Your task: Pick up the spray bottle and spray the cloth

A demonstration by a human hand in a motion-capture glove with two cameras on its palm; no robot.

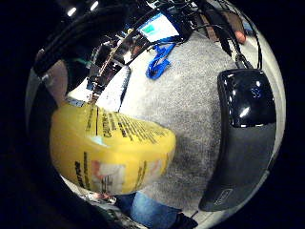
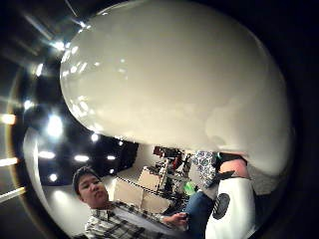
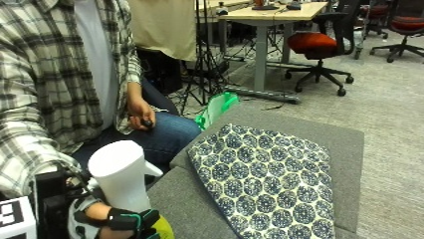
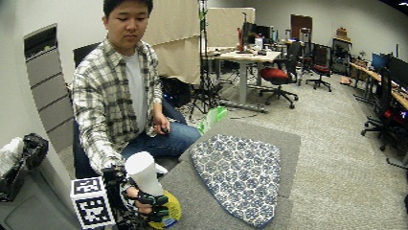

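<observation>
Open office, carpeted floor, desks (image 4: 245, 56), swivel chairs (image 4: 278, 76) (red seats), monitors (image 4: 395, 67)

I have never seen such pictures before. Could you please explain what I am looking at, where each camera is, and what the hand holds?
No robot here: a seated person works with a gloved right hand. Two pictures come from cameras beside the grey surface. The two round ones come from cameras on that hand's palm, so the bottle fills them: its white top in the thumb side view, its yellow body in the other. The hand grips the bottle at the surface's near edge. A patterned cloth lies flat on the surface. The bare hand rests on the person's lap.
</observation>
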